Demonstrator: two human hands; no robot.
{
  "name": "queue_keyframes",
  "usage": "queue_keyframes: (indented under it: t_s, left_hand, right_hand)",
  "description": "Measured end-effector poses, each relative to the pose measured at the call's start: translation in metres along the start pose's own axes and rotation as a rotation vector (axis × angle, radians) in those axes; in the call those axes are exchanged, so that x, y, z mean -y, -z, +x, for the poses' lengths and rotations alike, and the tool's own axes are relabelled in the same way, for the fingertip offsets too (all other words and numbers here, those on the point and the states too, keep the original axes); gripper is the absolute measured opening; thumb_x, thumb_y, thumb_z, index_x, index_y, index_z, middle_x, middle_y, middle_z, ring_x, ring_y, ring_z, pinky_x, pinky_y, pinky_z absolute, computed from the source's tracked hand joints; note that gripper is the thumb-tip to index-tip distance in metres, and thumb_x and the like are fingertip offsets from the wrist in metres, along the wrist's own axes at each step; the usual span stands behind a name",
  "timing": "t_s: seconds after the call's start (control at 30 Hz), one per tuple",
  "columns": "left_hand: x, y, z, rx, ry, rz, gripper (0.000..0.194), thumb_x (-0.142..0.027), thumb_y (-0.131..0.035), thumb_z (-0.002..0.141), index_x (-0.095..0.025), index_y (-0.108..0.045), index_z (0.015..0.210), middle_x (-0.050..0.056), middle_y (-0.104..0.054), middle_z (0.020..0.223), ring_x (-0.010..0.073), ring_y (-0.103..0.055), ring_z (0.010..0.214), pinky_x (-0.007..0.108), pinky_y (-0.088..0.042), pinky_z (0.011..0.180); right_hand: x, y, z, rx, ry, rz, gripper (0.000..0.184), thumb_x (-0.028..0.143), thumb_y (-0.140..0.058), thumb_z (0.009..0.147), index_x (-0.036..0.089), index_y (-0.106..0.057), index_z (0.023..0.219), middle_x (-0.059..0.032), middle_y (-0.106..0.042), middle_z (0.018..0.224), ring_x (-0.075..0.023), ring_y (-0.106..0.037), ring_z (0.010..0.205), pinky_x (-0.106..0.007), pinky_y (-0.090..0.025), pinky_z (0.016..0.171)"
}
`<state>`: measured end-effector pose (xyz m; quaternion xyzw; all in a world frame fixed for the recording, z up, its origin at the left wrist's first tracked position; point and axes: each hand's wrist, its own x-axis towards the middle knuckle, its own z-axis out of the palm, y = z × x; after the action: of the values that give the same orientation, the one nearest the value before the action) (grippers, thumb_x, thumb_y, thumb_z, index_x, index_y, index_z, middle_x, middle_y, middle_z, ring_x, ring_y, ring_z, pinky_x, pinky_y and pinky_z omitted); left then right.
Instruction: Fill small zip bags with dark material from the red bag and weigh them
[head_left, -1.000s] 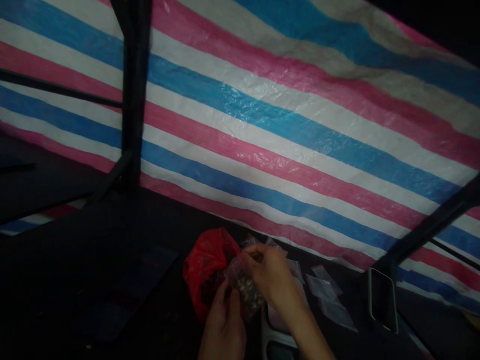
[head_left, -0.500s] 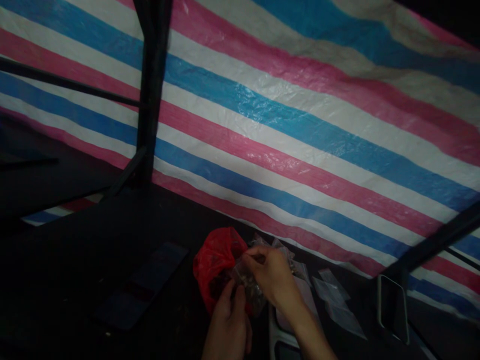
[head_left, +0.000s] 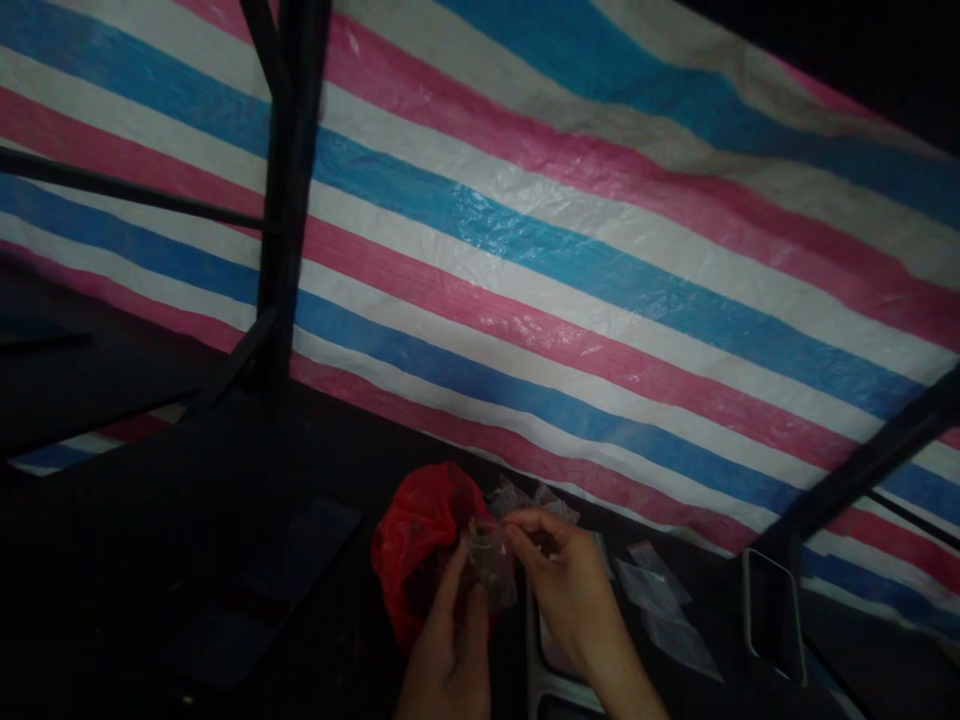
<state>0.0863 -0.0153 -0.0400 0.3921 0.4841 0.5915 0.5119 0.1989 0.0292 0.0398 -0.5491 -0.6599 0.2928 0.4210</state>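
A small clear zip bag point(head_left: 491, 572) with dark bits inside is held between both hands, in front of a red plastic bag point(head_left: 421, 535). My left hand point(head_left: 448, 640) grips its left side, with the fingers closed against it. At the bag's upper right edge, my right hand point(head_left: 559, 570) pinches the plastic between thumb and forefinger. The red bag stands with its mouth open and dark contents inside, too dim to name. Under my right forearm lies a light-rimmed device, like a small scale point(head_left: 534, 660), partly hidden.
Filled clear bags point(head_left: 514, 495) lie behind my hands. Flat clear zip bags point(head_left: 667, 610) are to the right, beside a phone point(head_left: 775, 618) leaning near a dark post. A dark flat slab point(head_left: 262, 595) lies on the left. Striped plastic sheeting point(head_left: 562, 270) hangs behind the dark table.
The view has shifted slightly. The small bag has been raised and turned more upright at the red bag's mouth, with both hands still on it.
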Motion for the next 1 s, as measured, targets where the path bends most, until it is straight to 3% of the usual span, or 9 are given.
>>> queue_keyframes:
  t_s: [0.03,0.1,0.27,0.43,0.73,1.0]
  left_hand:
    - [-0.001,0.000,0.000,0.020,-0.040,0.008,0.054,-0.045,-0.049,0.105,-0.020,-0.060,0.151,0.012,-0.066,0.155,0.0268,-0.059,0.147,0.042,-0.051,0.119]
    - [-0.001,0.001,-0.001,0.097,-0.095,0.050,0.053,-0.043,-0.043,0.108,-0.024,-0.057,0.155,0.006,-0.049,0.170,0.0253,-0.042,0.159,0.046,-0.035,0.131]
    - [-0.007,-0.002,-0.009,0.142,-0.170,0.128,0.050,-0.042,-0.044,0.108,-0.030,-0.059,0.153,0.003,-0.051,0.168,0.0269,-0.043,0.158,0.049,-0.036,0.131]
    - [-0.015,-0.007,-0.018,0.040,-0.131,0.121,0.048,-0.048,-0.044,0.106,-0.031,-0.064,0.147,0.003,-0.058,0.163,0.0274,-0.045,0.157,0.049,-0.036,0.131]
    - [-0.009,-0.004,-0.016,0.051,-0.136,0.164,0.045,-0.052,-0.048,0.104,-0.029,-0.070,0.136,0.005,-0.065,0.156,0.0286,-0.052,0.152,0.047,-0.041,0.128]
    - [-0.021,-0.006,-0.014,0.020,-0.057,0.188,0.058,-0.063,-0.045,0.096,-0.025,-0.066,0.134,0.010,-0.065,0.155,0.0326,-0.054,0.150,0.051,-0.043,0.126]
  right_hand:
    - [0.001,0.003,-0.005,-0.019,0.004,0.027,0.029,0.045,-0.067,0.089,0.020,-0.083,0.093,-0.0071,-0.083,0.088,-0.0240,-0.077,0.081,-0.030,-0.058,0.071]
    - [0.002,0.013,-0.016,-0.077,0.007,0.078,0.033,0.053,-0.074,0.086,0.022,-0.084,0.090,-0.0076,-0.083,0.088,-0.0252,-0.077,0.081,-0.031,-0.060,0.073]
    - [-0.015,0.061,-0.045,-0.284,-0.074,0.057,0.049,0.069,-0.083,0.074,0.022,-0.085,0.086,-0.0098,-0.083,0.088,-0.0288,-0.078,0.083,-0.036,-0.064,0.077]
    - [-0.056,0.099,-0.055,-0.292,-0.198,-0.060,0.060,0.078,-0.078,0.070,0.019,-0.084,0.081,-0.0132,-0.084,0.084,-0.0356,-0.080,0.087,-0.042,-0.064,0.081]
    - [-0.103,0.103,-0.064,-0.440,-0.226,-0.230,0.052,0.067,-0.068,0.078,0.021,-0.086,0.093,-0.0175,-0.085,0.106,-0.0408,-0.079,0.105,-0.051,-0.058,0.100]
    - [-0.118,0.115,-0.089,-0.444,-0.244,-0.274,0.054,0.071,-0.063,0.080,0.023,-0.085,0.087,-0.0156,-0.085,0.102,-0.0386,-0.080,0.101,-0.047,-0.061,0.093]
